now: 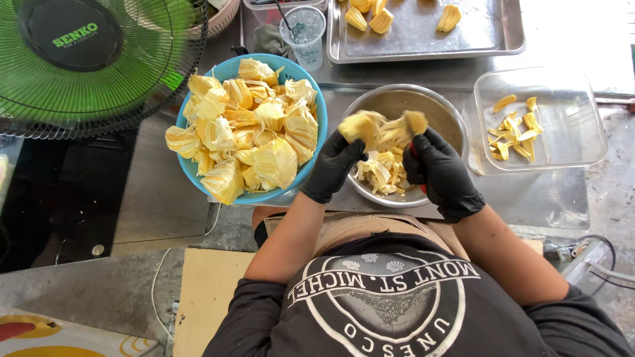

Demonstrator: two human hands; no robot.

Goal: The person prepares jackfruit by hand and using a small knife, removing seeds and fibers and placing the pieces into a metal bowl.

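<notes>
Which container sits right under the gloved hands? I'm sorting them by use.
The steel bowl, holding stringy scraps; the blue bowl is left of it, the clear tub right.

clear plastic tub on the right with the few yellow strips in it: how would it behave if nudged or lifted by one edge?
The clear plastic tub is probably very light: thin see-through walls, and only a few yellow strips inside. A nudge would likely make it slide on the smooth metal counter rather than tip, since it is low and wide. Lifted by one edge, the thin rim may flex.
</notes>
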